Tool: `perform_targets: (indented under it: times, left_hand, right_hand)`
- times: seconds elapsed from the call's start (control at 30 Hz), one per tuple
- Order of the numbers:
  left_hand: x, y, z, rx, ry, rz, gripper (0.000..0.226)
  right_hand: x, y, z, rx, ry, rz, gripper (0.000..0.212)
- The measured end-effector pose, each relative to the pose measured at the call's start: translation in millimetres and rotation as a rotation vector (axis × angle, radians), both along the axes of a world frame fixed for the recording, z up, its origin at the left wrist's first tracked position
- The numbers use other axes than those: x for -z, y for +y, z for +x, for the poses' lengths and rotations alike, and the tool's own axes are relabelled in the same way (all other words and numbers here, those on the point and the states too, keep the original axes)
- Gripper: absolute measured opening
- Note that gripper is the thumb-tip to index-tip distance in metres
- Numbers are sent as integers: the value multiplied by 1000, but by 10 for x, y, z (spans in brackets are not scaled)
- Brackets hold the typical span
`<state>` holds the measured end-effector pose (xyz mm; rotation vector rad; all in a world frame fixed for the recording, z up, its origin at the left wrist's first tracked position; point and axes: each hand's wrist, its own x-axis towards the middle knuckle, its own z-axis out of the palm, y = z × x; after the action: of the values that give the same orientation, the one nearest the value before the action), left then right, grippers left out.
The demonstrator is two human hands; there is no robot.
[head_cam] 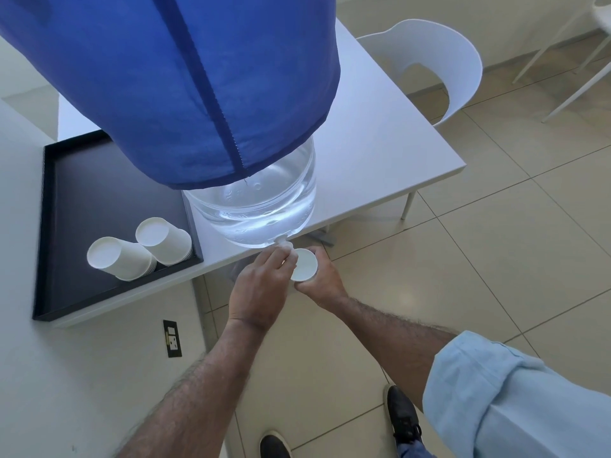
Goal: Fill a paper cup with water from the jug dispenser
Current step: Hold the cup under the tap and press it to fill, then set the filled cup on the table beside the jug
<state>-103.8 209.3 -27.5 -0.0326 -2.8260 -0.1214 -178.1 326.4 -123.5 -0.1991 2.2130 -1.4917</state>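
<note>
The head view looks down over a white table (pixel 380 153) that carries the water jug (pixel 261 206), its upper part hidden under a blue cloth cover (pixel 172 81), the clear base showing water inside. To the left on the same table lies a black tray (pixel 99 200) holding two stacks of spare paper cups (pixel 142 247) lying on their sides. A white chair (pixel 439 61) stands at the far side of the table, and the floor is pale tile.

At the jug's front lower edge, a small white tap (pixel 287 247) juts out past the table edge. The left hand (pixel 261 289) reaches up to it, fingers pinched on the tap. The right hand (pixel 319 280) is wrapped around the paper cup (pixel 304 264), holding it upright just below and beside the spout, off the table, over the floor.

As for progress: a cup is picked and positioned, and the tap is gripped. The cup's inside looks plain white; whether water is flowing or any has collected, I cannot tell from this angle. The filling itself seems to be starting or underway; what is left is to fill the cup, close the tap and take the cup away.
</note>
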Motion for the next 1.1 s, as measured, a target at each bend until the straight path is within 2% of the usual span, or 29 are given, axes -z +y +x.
perform_targets:
  times: [0.13, 0.27, 0.43, 0.73, 0.83, 1.1]
  left_hand:
    - [57, 37, 89, -30, 30, 55, 34]
    - [78, 4, 281, -176, 54, 239, 33]
    - [171, -28, 591, -321, -28, 317, 36]
    - [193, 209, 817, -369, -233, 332, 46]
    - [189, 248, 822, -380, -260, 354, 38]
    - [163, 216, 826, -382, -304, 363, 42]
  right_hand:
    - [8, 13, -6, 0, 3, -12, 58]
    - [59, 89, -17, 38, -2, -2, 59]
    - [14, 337, -96, 64, 2, 13, 61]
    - [-362, 678, -354, 150, 90, 11, 63]
    - [-553, 708, -476, 170, 129, -18, 64]
    - [-966, 601, -884, 178, 213, -40, 68]
